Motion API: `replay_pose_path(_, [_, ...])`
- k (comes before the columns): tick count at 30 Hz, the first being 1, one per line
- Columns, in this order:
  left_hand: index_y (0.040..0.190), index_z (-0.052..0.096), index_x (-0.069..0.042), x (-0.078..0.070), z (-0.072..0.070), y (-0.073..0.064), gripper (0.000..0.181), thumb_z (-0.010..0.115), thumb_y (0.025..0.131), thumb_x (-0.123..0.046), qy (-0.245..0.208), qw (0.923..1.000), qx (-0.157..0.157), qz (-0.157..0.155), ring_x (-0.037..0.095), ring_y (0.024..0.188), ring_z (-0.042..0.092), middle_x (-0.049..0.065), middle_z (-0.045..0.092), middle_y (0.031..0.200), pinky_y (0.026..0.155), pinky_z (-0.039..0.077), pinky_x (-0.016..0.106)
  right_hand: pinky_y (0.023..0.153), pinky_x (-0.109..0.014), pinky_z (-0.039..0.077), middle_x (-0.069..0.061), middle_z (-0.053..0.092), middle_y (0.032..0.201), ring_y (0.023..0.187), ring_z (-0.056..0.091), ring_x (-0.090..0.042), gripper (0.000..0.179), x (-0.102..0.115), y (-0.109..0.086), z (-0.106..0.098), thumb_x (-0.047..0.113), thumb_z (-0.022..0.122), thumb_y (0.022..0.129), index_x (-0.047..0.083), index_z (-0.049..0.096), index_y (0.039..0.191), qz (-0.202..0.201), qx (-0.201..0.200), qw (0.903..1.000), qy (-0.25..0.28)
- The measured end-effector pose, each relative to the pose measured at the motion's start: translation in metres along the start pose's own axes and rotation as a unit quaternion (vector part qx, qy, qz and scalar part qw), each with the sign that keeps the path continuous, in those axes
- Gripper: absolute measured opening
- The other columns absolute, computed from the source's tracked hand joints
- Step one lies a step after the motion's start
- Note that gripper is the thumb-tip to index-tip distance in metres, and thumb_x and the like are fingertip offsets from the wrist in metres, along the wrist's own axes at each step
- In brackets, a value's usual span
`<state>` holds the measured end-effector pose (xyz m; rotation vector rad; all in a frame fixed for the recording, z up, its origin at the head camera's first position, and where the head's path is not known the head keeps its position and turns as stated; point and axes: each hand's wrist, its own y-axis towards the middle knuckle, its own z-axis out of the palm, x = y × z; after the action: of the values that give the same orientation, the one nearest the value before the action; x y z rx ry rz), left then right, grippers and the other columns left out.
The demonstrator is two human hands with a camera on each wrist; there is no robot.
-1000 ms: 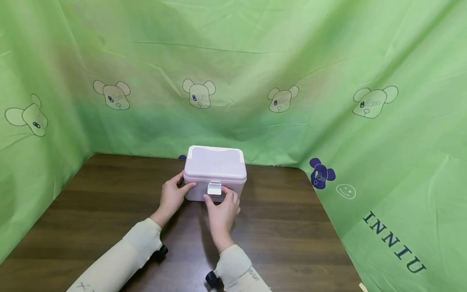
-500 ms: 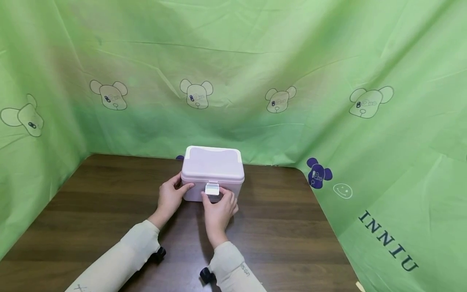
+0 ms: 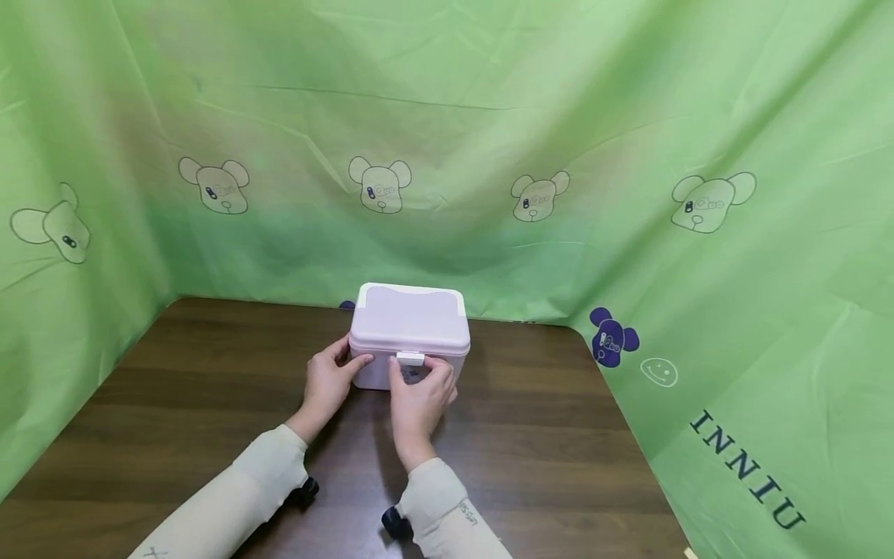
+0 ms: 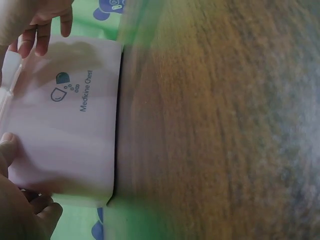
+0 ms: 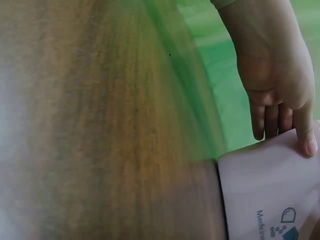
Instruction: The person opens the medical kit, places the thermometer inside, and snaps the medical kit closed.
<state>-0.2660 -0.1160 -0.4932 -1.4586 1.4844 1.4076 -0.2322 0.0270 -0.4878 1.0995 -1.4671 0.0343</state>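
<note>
A pale pink medicine box (image 3: pixel 377 373) with a white-trimmed lid (image 3: pixel 412 314) stands upright on the table, its lid down. "Medicine Chest" lettering and a capsule print show on its front in the left wrist view. My left hand (image 3: pixel 328 384) grips the box's left front corner, thumb on the front face and fingers around the side. At the middle of the front, my right hand (image 3: pixel 421 407) pinches the white latch (image 3: pixel 410 359) between thumb and index finger. The latch sticks outward from the box. The right wrist view shows my left hand at the corner; the right hand's fingers are outside that view.
The dark wooden table (image 3: pixel 545 435) extends around the box on both sides and in front. Behind it and along the sides hangs a green curtain (image 3: pixel 461 248) printed with bear heads. A small pale object (image 3: pixel 690 553) shows at the table's lower right edge.
The latch has tilted further up and outward, showing its edge instead of its face, and the right thumb has risen with it. The left hand and the box have stayed in place.
</note>
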Motion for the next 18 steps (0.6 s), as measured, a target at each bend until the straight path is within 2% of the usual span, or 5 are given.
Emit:
replay_pose_path(9, [0.14,0.063,-0.004,-0.003,-0.001,0.0,0.063,0.084,0.087,-0.03,0.008,0.9999,0.005,-0.008,0.027,0.127,0.062,0.016,0.066,0.135,0.099,0.055,0.042,0.101,-0.049,0.034,-0.008,0.061,0.103,0.102,0.056,-0.03,0.053,0.004,0.01,0.003,0.036,0.091,0.075,0.009,0.059,0.108,-0.043,-0.008,0.9984,-0.037])
replay_pose_path(18, [0.139,0.063,-0.003,-0.004,-0.003,-0.001,0.062,0.084,0.087,-0.029,0.006,0.9999,0.004,-0.012,0.027,0.127,0.063,0.016,0.066,0.134,0.099,0.055,0.042,0.099,-0.05,0.035,-0.009,0.061,0.099,0.098,0.057,-0.032,0.05,0.007,0.012,0.0,0.037,0.09,0.074,0.009,0.061,0.104,-0.041,0.005,0.9969,-0.066])
